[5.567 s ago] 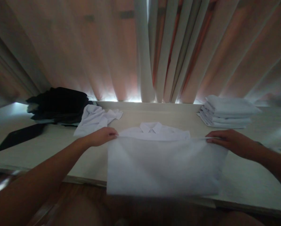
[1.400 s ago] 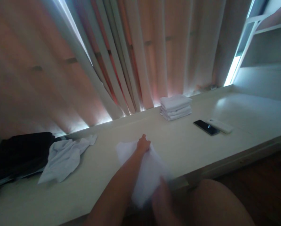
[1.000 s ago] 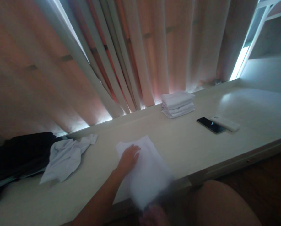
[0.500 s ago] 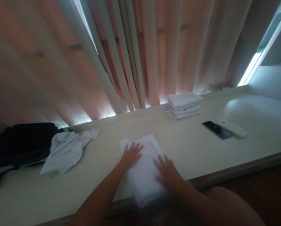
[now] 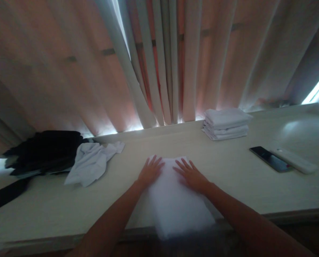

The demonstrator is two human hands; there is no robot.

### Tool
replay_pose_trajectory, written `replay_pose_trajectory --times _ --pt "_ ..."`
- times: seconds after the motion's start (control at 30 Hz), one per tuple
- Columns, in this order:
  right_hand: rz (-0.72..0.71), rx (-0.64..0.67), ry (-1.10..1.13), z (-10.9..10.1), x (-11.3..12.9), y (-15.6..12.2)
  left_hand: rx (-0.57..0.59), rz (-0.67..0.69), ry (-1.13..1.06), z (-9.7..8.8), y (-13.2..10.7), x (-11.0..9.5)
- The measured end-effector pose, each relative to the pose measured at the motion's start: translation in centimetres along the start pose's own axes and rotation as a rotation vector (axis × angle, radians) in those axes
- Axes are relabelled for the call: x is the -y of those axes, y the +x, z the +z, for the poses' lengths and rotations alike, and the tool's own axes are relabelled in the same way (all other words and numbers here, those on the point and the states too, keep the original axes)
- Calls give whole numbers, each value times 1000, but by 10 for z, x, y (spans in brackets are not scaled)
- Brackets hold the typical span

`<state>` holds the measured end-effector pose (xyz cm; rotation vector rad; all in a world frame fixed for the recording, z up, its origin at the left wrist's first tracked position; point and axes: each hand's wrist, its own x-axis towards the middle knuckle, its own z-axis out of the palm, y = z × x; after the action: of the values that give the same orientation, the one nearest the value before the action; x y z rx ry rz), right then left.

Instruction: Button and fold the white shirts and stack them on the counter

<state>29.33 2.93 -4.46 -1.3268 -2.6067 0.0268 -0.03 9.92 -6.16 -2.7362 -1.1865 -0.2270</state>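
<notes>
A white folded cloth [image 5: 178, 203] lies in front of me, its near end reaching past the table's front edge. What kind of garment it is, I cannot tell. Flat on its far left corner rests my left hand [image 5: 151, 170], fingers spread. My right hand [image 5: 193, 176] lies on the far right part of the same cloth, fingers also spread and slightly blurred. Neither hand grips anything.
On the pale table [image 5: 138, 153], a stack of folded white cloths [image 5: 226, 124] stands at the back right. A dark phone [image 5: 270, 159] and a white oblong object [image 5: 294, 160] lie right. A crumpled white garment [image 5: 91, 162] and a black clothes pile [image 5: 47, 150] sit left. Curtains [image 5: 191, 64] hang behind.
My right hand has moved up from the cloth's right side to its far end, level with my left. The cloth lies straighter. The view has turned a little to the left.
</notes>
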Motion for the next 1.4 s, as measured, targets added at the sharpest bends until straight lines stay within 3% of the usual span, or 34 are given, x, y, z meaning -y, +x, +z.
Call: replay_pose_trajectory --times 0.17,0.33,0.4,0.5,0.63,0.73,0.87,0.97,1.17,1.4 --pt "-11 131 75 35 -33 16 139 45 -46 21 -4 5" --pt "34 57 71 58 -33 10 124 101 -89 33 6 22" --pt "72 44 46 55 -28 12 115 133 -61 31 13 27" --pt "50 5 19 33 -20 14 72 142 4 19 14 26" --pt "-269 34 151 -5 -12 -6 -23 88 2 0 -22 3" --pt "-369 185 296 -14 -12 -31 100 173 -78 -5 -61 -23" --pt "-273 232 370 0 -15 -51 276 209 -158 -2 -87 -48" --pt "-258 231 350 4 -16 -54 303 201 -174 -2 -89 -46" --pt "-241 194 327 -6 -21 -71 265 57 -232 -7 -112 -16" --pt "-326 405 339 -12 -6 -104 370 141 -322 -44 -143 -23"
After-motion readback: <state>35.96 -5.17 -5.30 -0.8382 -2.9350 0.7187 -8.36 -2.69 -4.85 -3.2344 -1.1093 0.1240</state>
